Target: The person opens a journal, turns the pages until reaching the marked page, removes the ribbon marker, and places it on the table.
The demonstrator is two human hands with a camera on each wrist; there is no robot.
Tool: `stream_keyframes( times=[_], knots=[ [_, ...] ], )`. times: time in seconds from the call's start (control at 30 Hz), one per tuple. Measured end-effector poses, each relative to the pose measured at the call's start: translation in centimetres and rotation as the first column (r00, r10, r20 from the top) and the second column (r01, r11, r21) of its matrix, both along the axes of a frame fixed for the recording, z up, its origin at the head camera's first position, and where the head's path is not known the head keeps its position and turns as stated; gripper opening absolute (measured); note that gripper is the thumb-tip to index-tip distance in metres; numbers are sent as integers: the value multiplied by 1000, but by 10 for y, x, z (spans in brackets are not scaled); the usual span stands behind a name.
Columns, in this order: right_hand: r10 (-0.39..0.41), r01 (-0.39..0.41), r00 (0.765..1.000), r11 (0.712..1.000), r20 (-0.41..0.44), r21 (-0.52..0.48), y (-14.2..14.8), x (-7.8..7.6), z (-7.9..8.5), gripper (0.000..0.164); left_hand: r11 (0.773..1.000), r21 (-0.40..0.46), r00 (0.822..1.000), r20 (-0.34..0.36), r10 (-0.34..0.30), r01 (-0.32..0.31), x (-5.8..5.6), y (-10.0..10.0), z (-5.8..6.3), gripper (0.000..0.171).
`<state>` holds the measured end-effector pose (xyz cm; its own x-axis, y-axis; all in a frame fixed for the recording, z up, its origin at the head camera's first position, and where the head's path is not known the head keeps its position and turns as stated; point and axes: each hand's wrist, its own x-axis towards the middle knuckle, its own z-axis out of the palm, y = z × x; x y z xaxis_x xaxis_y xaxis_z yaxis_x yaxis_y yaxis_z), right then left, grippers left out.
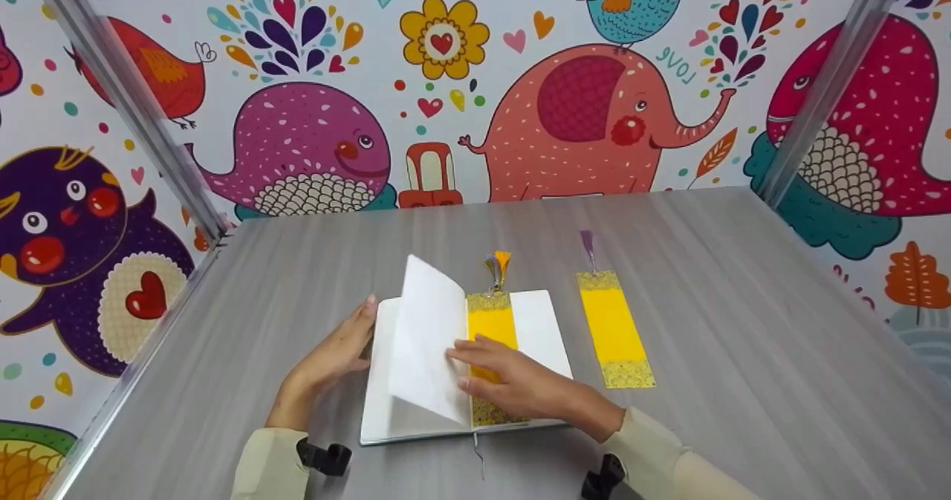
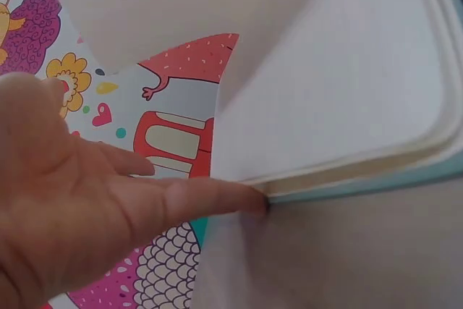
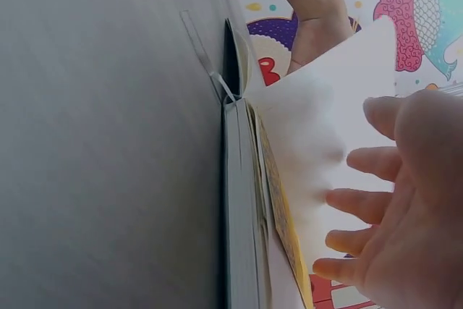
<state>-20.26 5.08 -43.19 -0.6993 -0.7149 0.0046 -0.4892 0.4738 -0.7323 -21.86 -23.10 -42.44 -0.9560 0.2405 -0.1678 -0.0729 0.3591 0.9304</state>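
An open notebook (image 1: 539,329) with blank white pages lies on the table. One white page (image 1: 427,336) stands raised, tilted to the left. On the right-hand side of the spread lies a yellow bookmark (image 1: 492,322) with patterned ends and a tassel, partly covered by my right hand (image 1: 520,381). That hand's fingers are spread, with the fingertips at the raised page. At the notebook's left edge is my left hand (image 1: 334,348); in the left wrist view a straight digit (image 2: 210,199) touches the book's edge. Neither hand grips anything.
To the right of the notebook, a second yellow bookmark (image 1: 615,325) with a purple tassel (image 1: 588,244) lies flat on the grey table (image 1: 728,322). A thin ribbon marker (image 1: 478,452) hangs out at the notebook's near edge. Printed cartoon panels (image 1: 446,136) enclose the table.
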Motion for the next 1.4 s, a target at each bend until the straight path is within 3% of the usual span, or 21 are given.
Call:
stream_keyframes(
  times=[0.2,0.5,0.63,0.73,0.9,1.0,1.13,1.4],
  knots=[
    [16,-16,1000,996,6,85,-2,0,-3,50,1000,-5,1000,-11,29,-29,0,2,-1,73],
    [81,-55,992,969,-98,239,-2,1,-1,47,980,-185,998,-7,66,-66,2,7,2,83],
    [112,-75,986,962,-125,263,-1,4,-2,46,936,-340,995,-43,85,-94,4,15,3,83],
    [136,-94,981,957,-138,276,0,7,-1,46,903,-420,996,-68,65,-88,6,22,3,79],
    [189,-132,971,934,-146,332,-1,11,-1,46,865,-501,998,-46,-37,9,13,28,4,69],
    [223,-157,963,920,-152,359,-2,13,-1,46,823,-564,994,-23,-105,73,16,31,3,69],
    [245,-176,958,913,-150,369,-2,13,-2,47,767,-633,990,3,-138,109,19,35,2,74],
    [266,-182,946,907,-183,381,1,15,-2,50,739,-664,992,32,-122,113,20,43,0,80]
  ],
)
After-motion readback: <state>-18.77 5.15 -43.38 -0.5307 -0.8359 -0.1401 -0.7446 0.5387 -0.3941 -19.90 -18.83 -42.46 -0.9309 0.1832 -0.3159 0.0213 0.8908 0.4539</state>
